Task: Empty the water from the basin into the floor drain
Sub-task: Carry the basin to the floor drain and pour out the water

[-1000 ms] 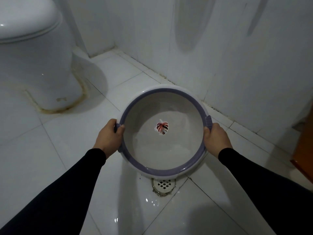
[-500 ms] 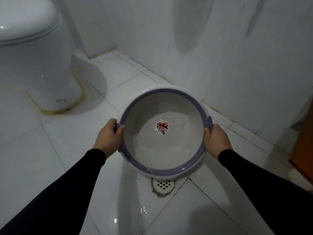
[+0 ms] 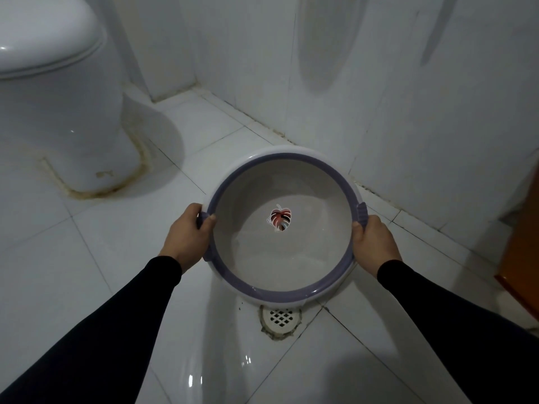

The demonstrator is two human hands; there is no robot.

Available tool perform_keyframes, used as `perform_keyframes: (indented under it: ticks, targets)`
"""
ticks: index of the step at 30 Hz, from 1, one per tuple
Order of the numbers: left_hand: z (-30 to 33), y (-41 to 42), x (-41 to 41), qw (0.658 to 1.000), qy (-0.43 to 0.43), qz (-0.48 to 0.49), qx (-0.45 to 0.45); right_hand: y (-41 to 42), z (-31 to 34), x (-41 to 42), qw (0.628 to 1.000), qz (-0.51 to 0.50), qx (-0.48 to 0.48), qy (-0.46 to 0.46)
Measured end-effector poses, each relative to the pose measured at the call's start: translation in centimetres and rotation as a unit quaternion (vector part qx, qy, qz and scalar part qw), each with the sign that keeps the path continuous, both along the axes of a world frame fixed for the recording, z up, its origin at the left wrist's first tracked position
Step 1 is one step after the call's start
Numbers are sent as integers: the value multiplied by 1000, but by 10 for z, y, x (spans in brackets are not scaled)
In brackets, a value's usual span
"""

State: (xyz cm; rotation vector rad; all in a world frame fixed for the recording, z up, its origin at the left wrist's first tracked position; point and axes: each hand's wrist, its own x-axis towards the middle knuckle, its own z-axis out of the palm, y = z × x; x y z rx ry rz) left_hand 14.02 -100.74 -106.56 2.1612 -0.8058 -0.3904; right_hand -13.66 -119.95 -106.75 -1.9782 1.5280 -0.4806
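At both sides of the basin (image 3: pixel 280 293) we hold it with two hands. Our left hand (image 3: pixel 186 237) grips the purple handle on the left edge, thumb over the rim and fingers curled below it. Our right hand (image 3: pixel 374 243) grips the handle on the opposite edge in the same manner. Both arms are in black sleeves (image 3: pixel 116 330).

We see the basin from above. It is round, so it has no long axis; the line between its two handles goes from left to right. Its mouth faces up toward us, and the near rim looks somewhat lower than the far one (we cannot tell how much it is tilted). The inside is pale grey with a red leaf picture (image 3: pixel 279 219) in the middle of the bottom. We cannot tell if water is inside.

Just below the near rim, on the floor (image 3: pixel 87 272), sits the round white floor drain (image 3: pixel 280 317) with a grid cover; the rim hides its far edge. White glossy tiles cover the floor, and it looks wet near the drain. Behind the basin two white walls (image 3: pixel 408 97) meet in a corner. A white toilet (image 3: pixel 52 97) stands far left, with yellow stains around its base. An orange-brown wooden thing (image 3: pixel 522 258) shows at the right edge.
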Motion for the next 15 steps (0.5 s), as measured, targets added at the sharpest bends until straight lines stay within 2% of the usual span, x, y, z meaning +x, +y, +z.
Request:
perform_keyframes:
  ticks: [15]
  targets:
    - [-4,6,5,1000,0,-6,15,3,-3,-6,1000,12,-1,-9]
